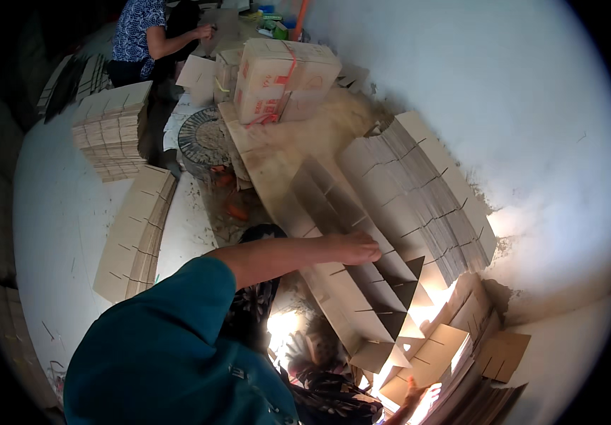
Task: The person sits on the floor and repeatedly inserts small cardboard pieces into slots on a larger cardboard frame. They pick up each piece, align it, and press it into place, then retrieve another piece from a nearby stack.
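A partly assembled cardboard divider grid (337, 301), with long strips and cross pieces forming open cells, slants across the bench in front of me. My left hand (356, 248) reaches over it, fingers closed on the upper edge of one of its cardboard pieces. Low on the right, in strong sunlight, my right hand (419, 400) is beside the near edge of a pile of cardboard pieces (436, 350). Its thumb and fingers show apart; glare washes out part of them, and I see nothing held.
Tall slotted cardboard stacks (419, 191) line the wall at right; more strips (135, 234) and a stack (114, 131) stand left. Beyond the grid sit a taped carton (284, 78) and a round ridged object (205, 138). Another person (146, 39) works at the far left.
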### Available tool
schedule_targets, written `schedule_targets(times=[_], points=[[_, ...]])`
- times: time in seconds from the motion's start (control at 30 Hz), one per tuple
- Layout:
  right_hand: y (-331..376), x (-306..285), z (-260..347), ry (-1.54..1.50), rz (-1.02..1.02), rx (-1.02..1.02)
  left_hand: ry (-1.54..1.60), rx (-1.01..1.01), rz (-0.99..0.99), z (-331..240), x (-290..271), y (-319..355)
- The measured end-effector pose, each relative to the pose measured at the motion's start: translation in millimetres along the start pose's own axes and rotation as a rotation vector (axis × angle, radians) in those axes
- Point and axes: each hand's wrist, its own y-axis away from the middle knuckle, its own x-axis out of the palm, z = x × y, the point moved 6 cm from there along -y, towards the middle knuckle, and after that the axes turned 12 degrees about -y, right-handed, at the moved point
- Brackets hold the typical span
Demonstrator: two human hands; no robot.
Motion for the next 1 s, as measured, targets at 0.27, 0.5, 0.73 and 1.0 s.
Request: schedule_targets(times=[0.27, 0.5, 0.73, 1.0], points=[[8.3, 18.0, -18.3, -0.055, 0.198, 0.264, 0.126, -0.163, -0.067, -14.4, -33.6, 10.1], [14.4, 10.3, -44.8, -0.066, 0.215, 0.336, 0.144, -0.133, -0.371, -38.7, -65.1, 26.9], [-0.8, -27.6, -112.1, -0.124, 0.094, 0.444, 0.223, -0.149, -0.321, -46.7, -60.4, 31.6], [-92.1, -139.2, 43.2, -0.330, -0.140, 0.276, 0.172, -0.104, 0.130, -52.8, -17.2, 39.3]])
